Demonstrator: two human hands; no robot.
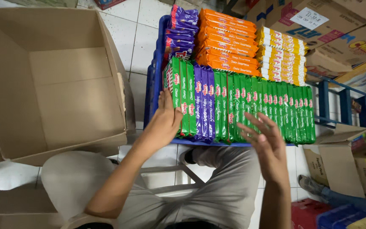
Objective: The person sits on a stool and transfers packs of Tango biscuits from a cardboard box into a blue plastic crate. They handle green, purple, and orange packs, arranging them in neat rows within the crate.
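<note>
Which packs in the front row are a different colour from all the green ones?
The two purple packs, standing side by side between green packs near the row's left end, just right of the left hand.

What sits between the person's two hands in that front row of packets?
In the head view, green packets and a few purple packets stand on edge between the left hand and right hand.

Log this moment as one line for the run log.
left hand: on left end of green packs | right hand: open above green packs | crate: blue, also purple, orange, yellow packs | box: open, beside crate
</note>
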